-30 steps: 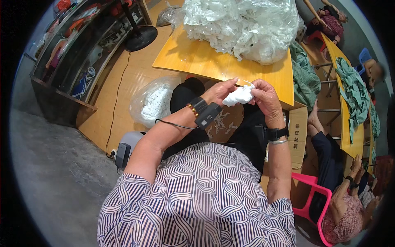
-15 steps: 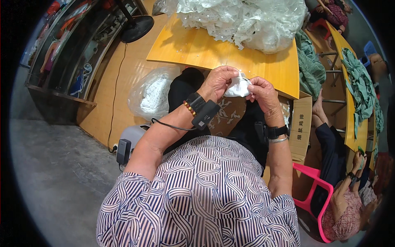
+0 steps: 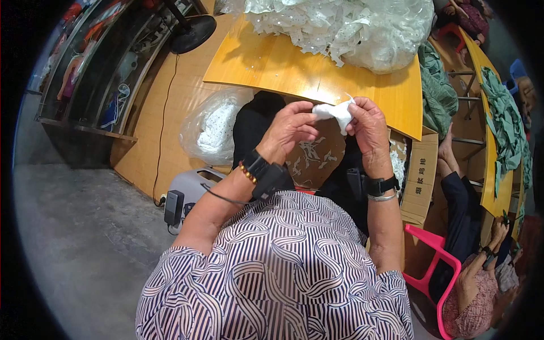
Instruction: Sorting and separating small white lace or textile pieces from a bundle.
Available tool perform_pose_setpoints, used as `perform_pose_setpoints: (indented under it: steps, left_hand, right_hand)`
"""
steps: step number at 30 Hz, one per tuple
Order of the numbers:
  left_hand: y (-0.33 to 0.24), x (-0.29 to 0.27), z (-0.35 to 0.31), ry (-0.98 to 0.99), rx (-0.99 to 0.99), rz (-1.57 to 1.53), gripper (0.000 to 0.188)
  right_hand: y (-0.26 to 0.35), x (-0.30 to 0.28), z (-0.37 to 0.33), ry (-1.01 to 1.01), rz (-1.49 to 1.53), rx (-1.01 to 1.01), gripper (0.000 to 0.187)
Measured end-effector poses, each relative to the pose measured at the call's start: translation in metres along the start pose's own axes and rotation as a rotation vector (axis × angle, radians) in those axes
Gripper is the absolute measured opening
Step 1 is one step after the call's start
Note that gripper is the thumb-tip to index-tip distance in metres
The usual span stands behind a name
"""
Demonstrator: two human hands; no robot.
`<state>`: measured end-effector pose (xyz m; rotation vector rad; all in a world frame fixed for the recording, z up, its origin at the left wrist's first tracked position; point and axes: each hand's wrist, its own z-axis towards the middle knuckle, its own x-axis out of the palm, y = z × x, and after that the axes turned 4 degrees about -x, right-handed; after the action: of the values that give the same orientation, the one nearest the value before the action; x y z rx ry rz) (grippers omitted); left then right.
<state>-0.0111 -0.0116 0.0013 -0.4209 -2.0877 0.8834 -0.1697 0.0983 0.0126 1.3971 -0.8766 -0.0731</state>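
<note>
A small white cloth piece (image 3: pixel 339 114) stretches between my two hands, above my lap and close to the table's near edge. My right hand (image 3: pixel 369 126) pinches its right end between thumb and fingers, with a thin bit of cloth sticking up beside the fingertips. My left hand (image 3: pixel 290 129) has its fingertips at the left end, curled round it; the exact grip there is partly hidden. On the yellow table (image 3: pixel 272 65) in front lies a large clear plastic bag (image 3: pixel 391 48) overflowing with white, speckled cloth pieces (image 3: pixel 328 28).
Another clear bag of white pieces (image 3: pixel 214 127) sits on the floor left of my legs. A cardboard box (image 3: pixel 420 175) and pink chair (image 3: pixel 433 241) stand at right. Green cloth (image 3: pixel 504 124) covers a side table near a co-worker (image 3: pixel 473 289). Shelves (image 3: pixel 85 73) stand far left.
The cloth piece has been turned and pulled out longer between my hands. My left hand has shifted left and down a little, its fingers loosened; my right hand has moved slightly right and up.
</note>
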Motion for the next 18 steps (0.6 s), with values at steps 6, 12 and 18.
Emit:
perform_pose_setpoints:
  steps: [6, 12, 18]
  left_hand:
    - [-0.016, 0.001, -0.01, -0.142, 0.354, 0.238, 0.035]
    - [0.003, -0.017, 0.0, 0.247, -0.248, -0.136, 0.06]
    - [0.015, 0.009, 0.005, 0.222, -0.043, -0.124, 0.039]
  right_hand:
    - [0.016, 0.015, -0.003, 0.083, -0.164, -0.001, 0.009]
    - [0.007, 0.026, -0.009, 0.181, -0.13, 0.01, 0.011]
    - [-0.006, 0.021, -0.018, 0.193, -0.25, -0.005, 0.014]
